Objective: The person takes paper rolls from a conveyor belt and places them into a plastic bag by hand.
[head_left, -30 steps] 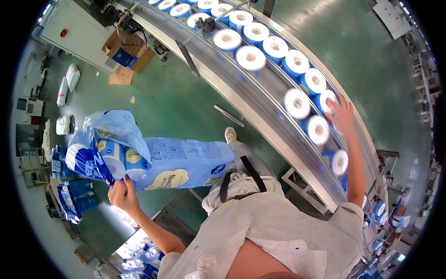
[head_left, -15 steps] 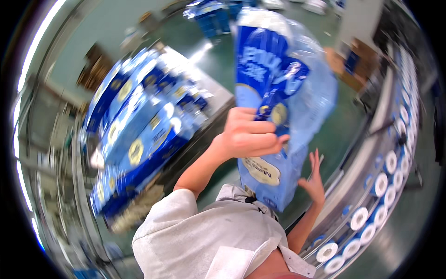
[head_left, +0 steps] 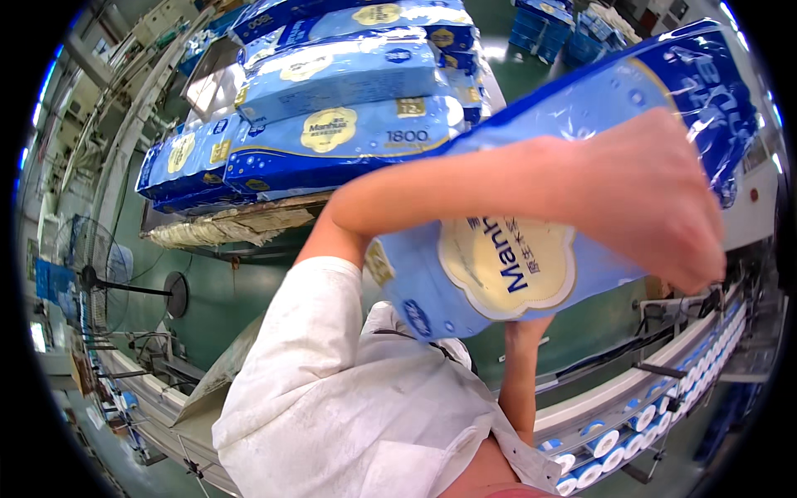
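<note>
A large blue printed plastic bag with a cream cloud-shaped label is held up slantwise in front of me. My left arm reaches across its face to the right. Curled into a fist, my left hand grips the bag near its upper right end, where the dark blue plastic is crumpled. Behind the bag's lower edge comes up my right hand; the bag covers its fingers. I cannot see what fills the bag, if anything.
Wrapped blue packs lie stacked on a table to the left, close to the bag. White rolls stand in rows along a conveyor at the lower right. A standing fan is at far left. More blue packs sit at the back.
My view has turned left toward the stacked packs. The bag has swung from upright to slanting, and my left arm now crosses it. My right hand, formerly open beside the bag, is now mostly behind it.
</note>
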{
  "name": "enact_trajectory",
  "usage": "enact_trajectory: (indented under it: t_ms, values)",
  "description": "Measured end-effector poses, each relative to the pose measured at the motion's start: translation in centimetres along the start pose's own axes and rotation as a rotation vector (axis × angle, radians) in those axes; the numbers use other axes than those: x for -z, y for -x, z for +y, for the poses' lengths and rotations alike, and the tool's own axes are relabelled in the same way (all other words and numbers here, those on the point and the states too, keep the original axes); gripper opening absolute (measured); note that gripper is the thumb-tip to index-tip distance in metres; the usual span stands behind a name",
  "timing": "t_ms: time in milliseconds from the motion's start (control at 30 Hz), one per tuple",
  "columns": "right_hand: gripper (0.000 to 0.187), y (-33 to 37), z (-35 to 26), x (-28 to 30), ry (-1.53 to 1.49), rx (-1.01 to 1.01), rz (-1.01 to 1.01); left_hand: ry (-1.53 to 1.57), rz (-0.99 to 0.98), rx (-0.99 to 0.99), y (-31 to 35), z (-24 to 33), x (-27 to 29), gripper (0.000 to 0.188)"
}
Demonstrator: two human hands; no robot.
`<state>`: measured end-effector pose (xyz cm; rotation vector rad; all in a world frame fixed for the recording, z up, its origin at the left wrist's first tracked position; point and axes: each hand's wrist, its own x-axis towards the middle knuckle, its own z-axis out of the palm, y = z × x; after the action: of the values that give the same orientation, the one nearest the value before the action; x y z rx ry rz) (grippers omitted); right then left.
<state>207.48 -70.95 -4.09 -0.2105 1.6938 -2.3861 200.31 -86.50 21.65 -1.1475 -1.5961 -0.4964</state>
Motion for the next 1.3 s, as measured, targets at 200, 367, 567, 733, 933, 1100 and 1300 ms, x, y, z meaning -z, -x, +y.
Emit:
enact_trajectory:
  t_ms: [200,367,567,733,933,1100,1300]
  values:
    - [0.042,-7.4,8.6,-16.7,0.468,0.383,-0.422,-0.075,-0.379,0.021,-0.7,-6.3,12.6,0.018]
    - [0.039,-15.8,7.4,-39.0,-0.466,0.038,-0.499,-0.31,-0.647,-0.281,2.7,-16.5,20.6,0.035]
    - [0.037,-23.0,9.6,-52.6,-0.733,-0.321,-0.672,-0.533,-0.983,-0.054,16.6,-27.3,29.0,0.025]
    - [0.032,-27.3,16.1,-47.1,-0.751,-0.826,-0.685,-0.433,-1.091,0.205,28.6,-32.3,30.1,0.028]
    - [0.026,-25.9,6.5,-37.6,0.305,0.037,-0.656,-0.374,-0.853,0.312,29.8,-31.4,29.6,0.027]
    - [0.026,-33.8,2.0,-35.3,0.868,0.913,-0.47,-0.4,-0.733,0.484,29.1,-31.9,27.1,0.021]
    - [0.048,-39.0,1.4,-32.5,1.118,0.951,-0.321,-0.476,-0.635,0.581,29.2,-24.6,26.5,0.014]
